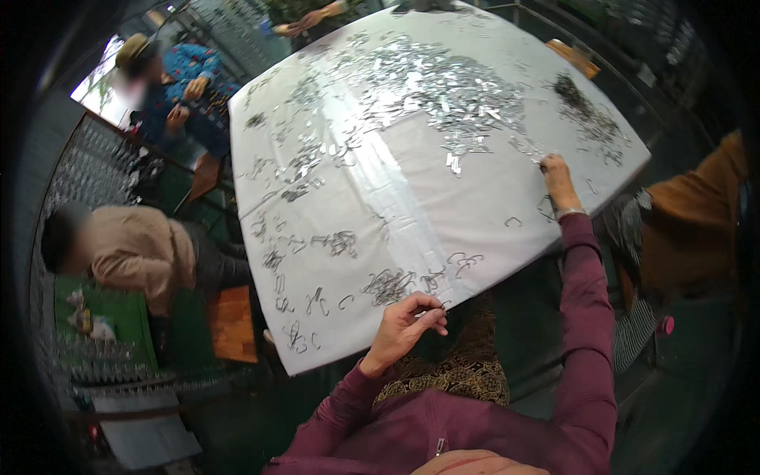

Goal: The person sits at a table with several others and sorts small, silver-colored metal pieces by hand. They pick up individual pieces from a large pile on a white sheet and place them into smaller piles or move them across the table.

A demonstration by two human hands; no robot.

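Note:
Close to the table's near edge, my left hand [406, 326] has thumb and forefinger pinched on a thin, dark wire hook [445, 306]. A tangled pile of wire hooks [388, 285] lies just beyond it, with some loose curved hooks [465, 261] to the right. My right arm stretches forward, and my right hand [560, 184] is on the right part of the tabletop with its fingers closed together. Whatever those fingertips hold is too small to make out. Small shiny metal strips [522, 146] are scattered just beyond them.
A broad heap of shiny flat metal strips [427, 87] covers the far middle of the white-covered table [491, 190]. Dark wire pieces [586, 115] lie far right; small hook clusters [340, 241] lie left. People sit at the left [142, 245] and far left [190, 87]; another person's hands [309, 22] show beyond.

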